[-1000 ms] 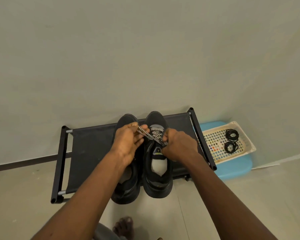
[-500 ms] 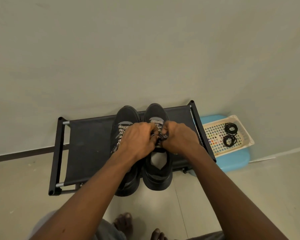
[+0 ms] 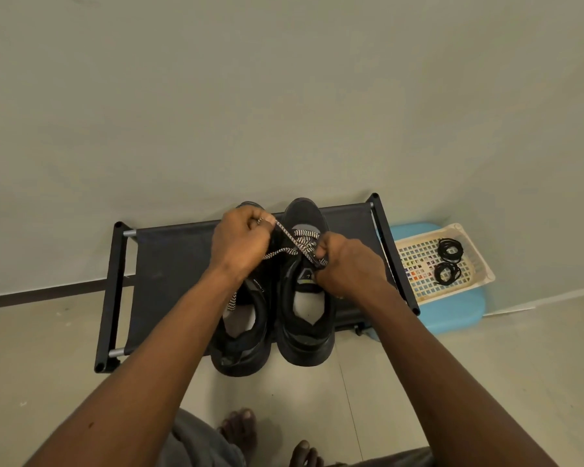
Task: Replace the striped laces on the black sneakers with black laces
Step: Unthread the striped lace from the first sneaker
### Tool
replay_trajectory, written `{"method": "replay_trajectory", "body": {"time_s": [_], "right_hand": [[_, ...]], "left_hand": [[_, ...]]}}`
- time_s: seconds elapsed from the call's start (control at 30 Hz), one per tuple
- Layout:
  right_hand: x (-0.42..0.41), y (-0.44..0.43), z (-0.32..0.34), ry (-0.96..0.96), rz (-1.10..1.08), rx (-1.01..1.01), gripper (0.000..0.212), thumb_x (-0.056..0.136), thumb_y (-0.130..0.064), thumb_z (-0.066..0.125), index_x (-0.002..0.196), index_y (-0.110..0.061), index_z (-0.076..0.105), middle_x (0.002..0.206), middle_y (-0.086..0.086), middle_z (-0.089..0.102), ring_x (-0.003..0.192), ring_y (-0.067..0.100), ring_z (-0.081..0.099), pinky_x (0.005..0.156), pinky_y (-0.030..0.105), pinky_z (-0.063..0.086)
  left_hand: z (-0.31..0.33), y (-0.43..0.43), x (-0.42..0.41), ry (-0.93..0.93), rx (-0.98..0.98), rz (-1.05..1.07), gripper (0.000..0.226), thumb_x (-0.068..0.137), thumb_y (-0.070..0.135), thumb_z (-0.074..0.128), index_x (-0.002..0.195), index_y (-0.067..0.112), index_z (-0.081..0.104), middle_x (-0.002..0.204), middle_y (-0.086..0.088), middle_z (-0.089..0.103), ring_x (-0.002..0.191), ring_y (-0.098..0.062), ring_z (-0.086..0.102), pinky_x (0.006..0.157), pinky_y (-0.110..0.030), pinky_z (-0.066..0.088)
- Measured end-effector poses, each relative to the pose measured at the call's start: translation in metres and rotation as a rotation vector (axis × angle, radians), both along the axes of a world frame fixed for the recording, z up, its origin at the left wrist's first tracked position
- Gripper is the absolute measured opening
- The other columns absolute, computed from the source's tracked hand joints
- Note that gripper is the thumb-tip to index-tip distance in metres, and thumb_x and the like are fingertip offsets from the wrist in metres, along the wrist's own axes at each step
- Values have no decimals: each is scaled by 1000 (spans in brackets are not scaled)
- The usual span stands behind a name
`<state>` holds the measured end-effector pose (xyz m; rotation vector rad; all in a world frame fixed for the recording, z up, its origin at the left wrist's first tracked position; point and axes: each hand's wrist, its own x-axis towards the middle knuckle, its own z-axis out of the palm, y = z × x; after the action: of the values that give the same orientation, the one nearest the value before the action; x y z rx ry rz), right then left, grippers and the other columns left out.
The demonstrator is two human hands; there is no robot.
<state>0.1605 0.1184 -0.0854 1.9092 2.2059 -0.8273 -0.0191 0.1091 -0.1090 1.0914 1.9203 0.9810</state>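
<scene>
A person's left hand (image 3: pixel 240 244) and right hand (image 3: pixel 348 264) each pinch a strand of the striped lace (image 3: pixel 295 246), drawn taut above the right black sneaker (image 3: pixel 305 332). It stands beside the left black sneaker (image 3: pixel 243 345) on a low black rack (image 3: pixel 169 264). Two coiled black laces (image 3: pixel 441 250) lie in a cream basket (image 3: pixel 415 288) on a blue stool (image 3: pixel 452 315) to the right.

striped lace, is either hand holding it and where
Both hands hold the striped lace: the left hand pinches a free end near its tip, the right hand pinches it by the upper eyelets of the sneaker.
</scene>
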Motion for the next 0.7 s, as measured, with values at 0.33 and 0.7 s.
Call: {"method": "replay_trajectory", "body": {"time_s": [0.33,0.7], "right_hand": [[0,1,-3,60,-32,-18,41,86,-23,74,122,-17,56,113,9,66,104,30,65,79,32,49],[-2,0,-6,109,-26,0,39,86,-20,73,121,-15,56,111,9,65,98,27,63,75,28,45]], "left_hand": [[8,-5,17,-355,45,-171,14,104,13,54,93,21,59,71,-2,64,64,-14,62,67,-34,49],[3,-6,5,468,-106,-559,17,93,43,73,81,31,70,67,12,66,69,-5,64,73,-35,58]]}}
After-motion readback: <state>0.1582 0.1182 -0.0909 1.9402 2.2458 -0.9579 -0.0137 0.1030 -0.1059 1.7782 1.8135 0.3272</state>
